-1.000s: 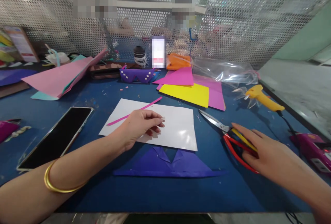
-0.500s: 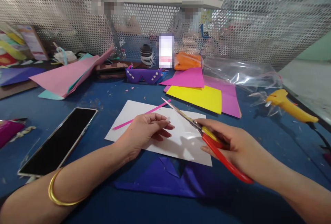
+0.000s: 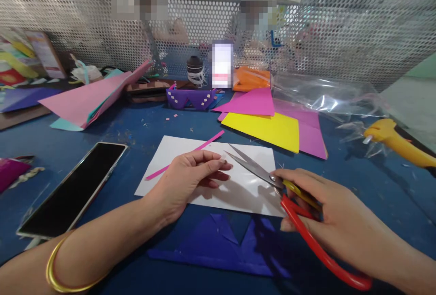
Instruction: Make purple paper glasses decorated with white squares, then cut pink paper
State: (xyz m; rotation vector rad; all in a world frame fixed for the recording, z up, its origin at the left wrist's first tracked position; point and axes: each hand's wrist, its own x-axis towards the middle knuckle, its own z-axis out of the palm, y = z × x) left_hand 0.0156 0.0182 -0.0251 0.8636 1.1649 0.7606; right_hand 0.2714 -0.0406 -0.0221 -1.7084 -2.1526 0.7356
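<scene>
While open, scissors (image 3: pixel 259 172) beside left hand (image 3: pixel 190 174).

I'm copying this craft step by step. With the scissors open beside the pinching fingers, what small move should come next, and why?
Probably close the scissors on the tiny white piece pinched by the left hand: the right hand holds the blades open, tips right beside it, over the white sheet.

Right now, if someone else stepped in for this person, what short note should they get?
Left hand: fingertips pinch a tiny pale scrap over the white sheet.
Right hand: holds the red-handled scissors, blades open, tips pointing at the scrap.
Pink strip lies across the sheet; folded purple paper sits nearer the body.
Done: scissors in hand.
Left: no cut visible on the scrap.
</scene>
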